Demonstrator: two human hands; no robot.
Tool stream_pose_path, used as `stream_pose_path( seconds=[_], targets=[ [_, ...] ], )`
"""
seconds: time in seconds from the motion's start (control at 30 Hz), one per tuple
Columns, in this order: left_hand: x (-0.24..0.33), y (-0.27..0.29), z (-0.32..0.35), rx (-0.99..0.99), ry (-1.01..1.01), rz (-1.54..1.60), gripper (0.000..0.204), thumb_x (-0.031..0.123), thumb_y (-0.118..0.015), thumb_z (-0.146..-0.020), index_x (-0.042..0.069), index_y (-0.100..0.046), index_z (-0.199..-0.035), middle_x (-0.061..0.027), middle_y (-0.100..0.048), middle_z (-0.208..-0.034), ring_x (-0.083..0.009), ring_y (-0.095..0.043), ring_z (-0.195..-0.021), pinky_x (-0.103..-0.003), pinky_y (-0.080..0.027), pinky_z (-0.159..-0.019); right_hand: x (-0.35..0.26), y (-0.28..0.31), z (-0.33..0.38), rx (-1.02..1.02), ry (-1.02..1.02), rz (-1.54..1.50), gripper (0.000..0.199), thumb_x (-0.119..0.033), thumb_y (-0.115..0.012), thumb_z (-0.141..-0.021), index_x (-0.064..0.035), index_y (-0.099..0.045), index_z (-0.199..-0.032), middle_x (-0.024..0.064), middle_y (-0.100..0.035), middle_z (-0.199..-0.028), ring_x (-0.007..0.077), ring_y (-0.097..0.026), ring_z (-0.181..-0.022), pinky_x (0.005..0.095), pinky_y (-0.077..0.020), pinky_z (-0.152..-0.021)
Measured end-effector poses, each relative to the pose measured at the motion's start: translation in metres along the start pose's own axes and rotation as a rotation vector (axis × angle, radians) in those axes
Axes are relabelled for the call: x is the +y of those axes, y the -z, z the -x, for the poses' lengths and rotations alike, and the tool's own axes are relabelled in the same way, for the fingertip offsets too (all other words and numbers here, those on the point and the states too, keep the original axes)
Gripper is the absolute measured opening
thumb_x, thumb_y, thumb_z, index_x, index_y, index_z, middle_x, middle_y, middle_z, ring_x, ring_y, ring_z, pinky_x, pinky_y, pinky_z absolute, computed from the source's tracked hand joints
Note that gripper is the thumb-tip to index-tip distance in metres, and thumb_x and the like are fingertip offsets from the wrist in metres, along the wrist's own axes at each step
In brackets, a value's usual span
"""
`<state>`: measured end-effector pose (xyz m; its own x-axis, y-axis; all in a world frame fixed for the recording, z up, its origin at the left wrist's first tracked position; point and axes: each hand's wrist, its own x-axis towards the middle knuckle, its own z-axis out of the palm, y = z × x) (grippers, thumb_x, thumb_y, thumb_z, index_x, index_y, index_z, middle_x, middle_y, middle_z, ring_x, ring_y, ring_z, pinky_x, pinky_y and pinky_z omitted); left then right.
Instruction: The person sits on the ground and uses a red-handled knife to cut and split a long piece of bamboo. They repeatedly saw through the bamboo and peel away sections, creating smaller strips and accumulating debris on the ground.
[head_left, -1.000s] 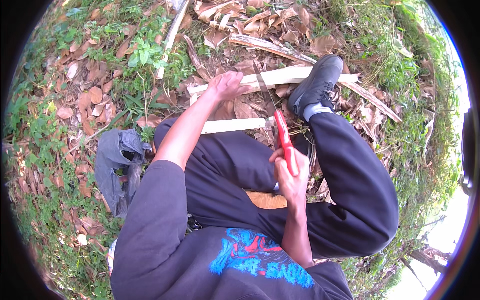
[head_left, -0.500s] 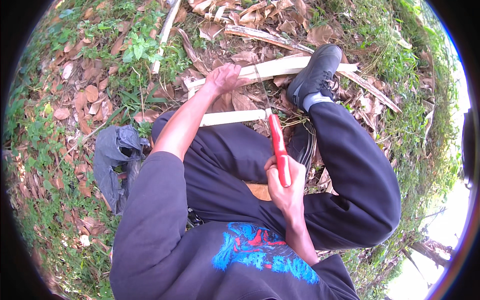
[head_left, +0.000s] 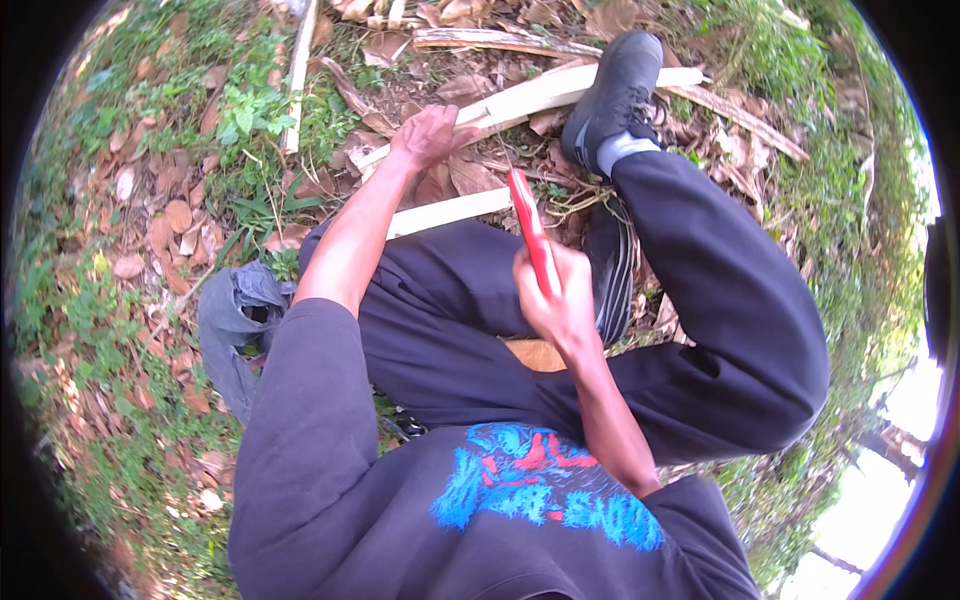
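My left hand [head_left: 428,138] is closed on the near-left part of a long pale stripped wood piece [head_left: 540,93], pressing it down. My right shoe [head_left: 618,95] rests over the far-right part of that wood. In my right hand [head_left: 557,295] is the red handle of a handsaw [head_left: 530,215]. Its thin blade points away from me toward the wood and is hard to make out; whether the teeth touch cannot be told. A shorter pale wood piece [head_left: 452,212] lies across my left leg, close to the front end of the handle.
A dark grey plastic bag [head_left: 235,335] lies left of my left arm. Rough wood strips [head_left: 505,40] and a narrow pale stick [head_left: 300,75] lie beyond my hands among dry leaves and grass. A brown piece [head_left: 535,355] shows beneath my legs.
My right hand has pushed the saw forward, away from me, so less blade shows before the wood. My left hand stays on the wood; the whole view has shifted slightly.
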<state>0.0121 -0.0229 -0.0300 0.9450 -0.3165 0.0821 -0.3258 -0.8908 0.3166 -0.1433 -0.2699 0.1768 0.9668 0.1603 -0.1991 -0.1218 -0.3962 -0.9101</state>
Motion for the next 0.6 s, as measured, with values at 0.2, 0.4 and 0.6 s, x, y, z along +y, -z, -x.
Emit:
stream_pose_path(
  seconds=[0.2, 0.4, 0.6],
  targets=[
    [0.003, -0.001, -0.006, -0.101, 0.064, -0.020, 0.055, 0.055, -0.056, -0.097, 0.001, -0.059, -0.103, -0.0239, -0.068, -0.097, -0.0379, -0.069, -0.096, -0.048, -0.057, -0.082, 0.010, 0.010, -0.011, 0.005, 0.014, -0.031, 0.013, -0.008, -0.060, -0.081, 0.0049, -0.059, -0.078, 0.0220, -0.054, -0.059, 0.0319, -0.060, -0.048, 0.0391, -0.0478, -0.053],
    [0.003, 0.001, -0.005, -0.085, 0.053, -0.011, 0.056, 0.055, -0.056, -0.097, -0.001, -0.058, -0.105, -0.0275, -0.067, -0.096, -0.0423, -0.067, -0.095, -0.051, -0.056, -0.080, 0.015, 0.044, 0.039, -0.078, -0.007, -0.086, 0.008, -0.004, -0.059, -0.079, 0.0023, -0.060, -0.074, 0.0178, -0.056, -0.056, 0.0299, -0.063, -0.049, 0.0395, -0.0486, -0.052],
    [0.003, 0.009, -0.019, -0.121, 0.055, -0.021, 0.055, 0.053, -0.054, -0.099, -0.001, -0.057, -0.107, -0.0283, -0.066, -0.099, -0.0435, -0.066, -0.096, -0.052, -0.054, -0.081, 0.013, 0.034, 0.003, -0.087, -0.030, -0.042, 0.011, -0.005, -0.058, -0.079, 0.0040, -0.058, -0.073, 0.0163, -0.055, -0.057, 0.0253, -0.057, -0.048, 0.0362, -0.0461, -0.052]
  ],
)
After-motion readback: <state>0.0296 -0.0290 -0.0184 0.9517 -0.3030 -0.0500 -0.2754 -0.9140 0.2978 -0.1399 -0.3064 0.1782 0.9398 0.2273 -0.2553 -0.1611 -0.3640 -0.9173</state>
